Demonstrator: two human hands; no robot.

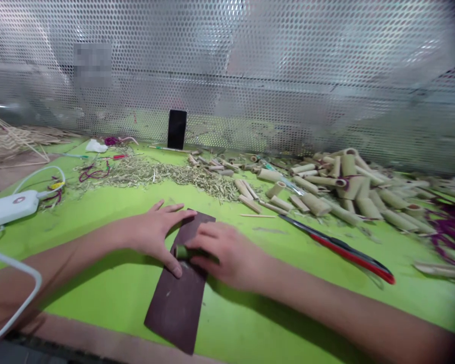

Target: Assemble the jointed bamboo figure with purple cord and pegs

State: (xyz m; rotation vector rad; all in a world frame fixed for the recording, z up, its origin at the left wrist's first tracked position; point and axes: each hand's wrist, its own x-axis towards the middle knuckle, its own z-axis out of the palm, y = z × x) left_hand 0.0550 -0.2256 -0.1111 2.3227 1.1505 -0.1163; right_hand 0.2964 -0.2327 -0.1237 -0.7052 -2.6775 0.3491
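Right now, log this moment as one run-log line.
left hand: on sandpaper sheet | right hand: holds green bamboo piece against the sheet

Bright, even lighting. Soft shadows under the left hand point(153, 237) and right hand point(227, 253). Glare and blur on the perforated metal sheet point(227, 65) beyond them; frame edges bowed.

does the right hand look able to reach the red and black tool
Probably yes, once it lets go: the right hand is on the green bamboo piece on the sandpaper sheet, and the red and black tool lies to its right, with nothing between them on the green tabletop.
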